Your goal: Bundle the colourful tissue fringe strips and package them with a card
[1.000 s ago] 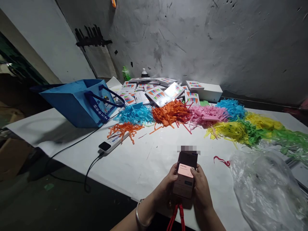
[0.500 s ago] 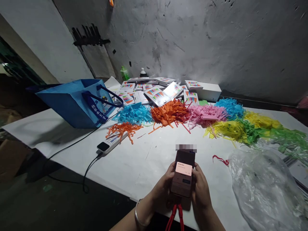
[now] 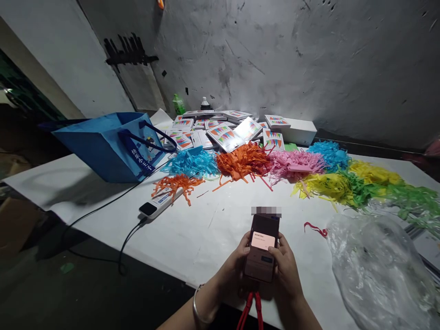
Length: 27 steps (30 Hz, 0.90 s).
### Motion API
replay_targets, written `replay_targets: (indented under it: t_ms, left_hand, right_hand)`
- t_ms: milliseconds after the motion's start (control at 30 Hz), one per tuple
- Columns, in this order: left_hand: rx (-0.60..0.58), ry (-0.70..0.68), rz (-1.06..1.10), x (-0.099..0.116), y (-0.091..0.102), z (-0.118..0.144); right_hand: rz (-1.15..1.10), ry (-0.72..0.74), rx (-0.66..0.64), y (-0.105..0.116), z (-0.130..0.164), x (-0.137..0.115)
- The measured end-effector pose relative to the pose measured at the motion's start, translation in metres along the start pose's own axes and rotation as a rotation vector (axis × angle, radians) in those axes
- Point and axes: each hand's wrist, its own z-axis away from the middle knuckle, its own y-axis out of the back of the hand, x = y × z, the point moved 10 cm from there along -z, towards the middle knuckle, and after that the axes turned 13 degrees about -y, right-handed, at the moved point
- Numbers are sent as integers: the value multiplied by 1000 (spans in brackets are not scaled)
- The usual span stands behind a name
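Note:
A dark smartphone (image 3: 259,268) is held upright near the table's front edge, its screen facing me with a pale pop-up box lit on it. My left hand (image 3: 233,261) grips its left side, the thumb along the edge. Around the other side wraps my right hand (image 3: 288,268), its thumb resting on the screen at the pop-up's lower right corner. A red cord (image 3: 253,309) hangs from the phone's bottom end. The fingers behind the phone are hidden.
Shredded paper heaps, including an orange one (image 3: 242,161) and a pink one (image 3: 297,164), line the white table (image 3: 206,229). Behind lie boxed packs (image 3: 225,137). A blue bag (image 3: 110,149) and a cabled white device (image 3: 160,206) sit left, a clear plastic bag (image 3: 378,266) right.
My right thumb has moved inward from the phone's edge onto the screen, covering the lower right corner of the pop-up. The left hand and the phone stay nearly still.

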Motion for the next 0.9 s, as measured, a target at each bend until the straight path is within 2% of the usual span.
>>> replay_targets:
  t_ms: [300, 667, 900]
  left_hand:
    - [13, -1, -8, -4, 6, -2]
    - [-28, -16, 23, 0, -1, -2]
    - [-5, 25, 40, 0, -2, 1]
  right_hand:
    - [26, 24, 4, 3, -4, 1]
    - [-18, 1, -31, -3, -2, 0]
    - [-34, -8, -27, -3, 0, 0]
